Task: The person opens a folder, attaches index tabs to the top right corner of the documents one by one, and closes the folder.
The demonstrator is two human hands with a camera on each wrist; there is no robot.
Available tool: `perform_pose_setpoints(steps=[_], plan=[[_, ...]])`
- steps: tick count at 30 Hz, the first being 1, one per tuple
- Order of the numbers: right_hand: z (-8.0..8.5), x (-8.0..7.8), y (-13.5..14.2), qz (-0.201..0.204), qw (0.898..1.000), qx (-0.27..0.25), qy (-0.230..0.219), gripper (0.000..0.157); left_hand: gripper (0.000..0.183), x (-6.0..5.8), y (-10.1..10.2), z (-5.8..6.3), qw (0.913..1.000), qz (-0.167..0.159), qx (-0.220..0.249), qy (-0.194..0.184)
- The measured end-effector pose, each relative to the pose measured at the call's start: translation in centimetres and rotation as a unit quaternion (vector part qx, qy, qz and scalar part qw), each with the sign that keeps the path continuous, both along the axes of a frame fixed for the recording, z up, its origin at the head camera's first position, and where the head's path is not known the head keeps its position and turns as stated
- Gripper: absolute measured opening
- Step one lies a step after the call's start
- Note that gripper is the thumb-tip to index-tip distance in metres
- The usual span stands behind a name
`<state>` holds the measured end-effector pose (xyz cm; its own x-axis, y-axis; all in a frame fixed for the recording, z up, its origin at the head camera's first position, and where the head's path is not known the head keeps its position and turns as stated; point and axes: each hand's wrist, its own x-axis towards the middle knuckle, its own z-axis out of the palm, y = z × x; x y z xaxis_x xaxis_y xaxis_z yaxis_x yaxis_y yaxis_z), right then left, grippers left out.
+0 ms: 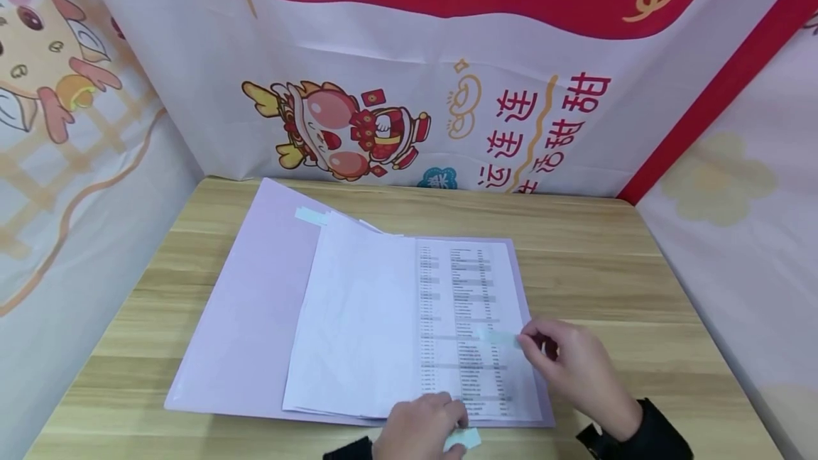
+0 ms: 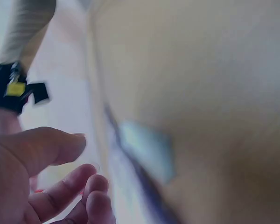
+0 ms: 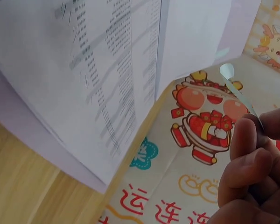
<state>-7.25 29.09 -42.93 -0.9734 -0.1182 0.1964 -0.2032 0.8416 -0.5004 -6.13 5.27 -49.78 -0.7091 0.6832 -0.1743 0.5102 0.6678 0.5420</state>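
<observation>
A lilac folder (image 1: pixel 230 318) lies spread open on the table, with a blank white page (image 1: pixel 358 318) on the left and a printed list (image 1: pixel 441 346) on the right. Thumb and forefinger of my right hand (image 1: pixel 578 364) pinch a pale green sticky strip (image 3: pixel 240 95) by its end, over the right part of the list. The strip's free end curls in the right wrist view. My left hand (image 1: pixel 422 428) is at the folder's front edge, fingers loosely bent. Just beyond its fingertips lies a small pale green sticky pad (image 2: pixel 149 149), blurred in the left wrist view.
Another pale green strip (image 1: pixel 311 216) sticks out at the top left corner of the turned page. The wooden table (image 1: pixel 594 268) meets printed cloth walls (image 1: pixel 224 133) at the back and both sides.
</observation>
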Motion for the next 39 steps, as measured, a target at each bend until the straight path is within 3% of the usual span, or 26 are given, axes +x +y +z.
perform_pose_setpoints(steps=[3, 6, 12, 18, 23, 28, 35, 39], plan=[[0.4, -0.8, 0.9, -0.015, 1.000, 0.003, -0.010, 0.006, 0.017, -1.2, 0.1, 1.8, 0.9987, 0.017, 0.047, 0.007], [0.6, -2.0, 2.1, -0.025, 0.999, 0.001, -0.027, 0.008, 0.015, -3.2, 0.5, 4.1, 0.9964, 0.035, 0.076, 0.019], [0.4, -5.1, 4.6, -0.025, 0.998, -0.032, -0.058, 0.021, 0.016, -7.4, 2.2, 8.5, 0.9889, 0.082, 0.085, 0.090], [-0.3, -8.3, 6.7, -0.056, 0.994, -0.053, -0.081, 0.032, 0.020, -11.7, 5.2, 10.3, 0.9831, 0.128, 0.063, 0.115], [-1.3, -10.9, 7.6, -0.080, 0.988, -0.063, -0.120, 0.032, 0.022, -15.0, 7.5, 9.9, 0.9814, 0.149, 0.035, 0.115], [-2.9, -13.4, 8.2, -0.070, 0.989, -0.062, -0.115, 0.029, 0.026, -18.0, 8.3, 8.0, 0.9809, 0.146, 0.014, 0.128], [-5.1, -15.6, 8.5, -0.044, 0.983, -0.114, -0.137, 0.028, 0.034, -20.3, 8.3, 5.8, 0.9843, 0.128, -0.004, 0.121], [-5.8, -16.4, 9.0, -0.044, 0.982, -0.112, -0.147, 0.028, 0.030, -21.2, 9.3, 3.9, 0.9867, 0.107, -0.028, 0.119]])
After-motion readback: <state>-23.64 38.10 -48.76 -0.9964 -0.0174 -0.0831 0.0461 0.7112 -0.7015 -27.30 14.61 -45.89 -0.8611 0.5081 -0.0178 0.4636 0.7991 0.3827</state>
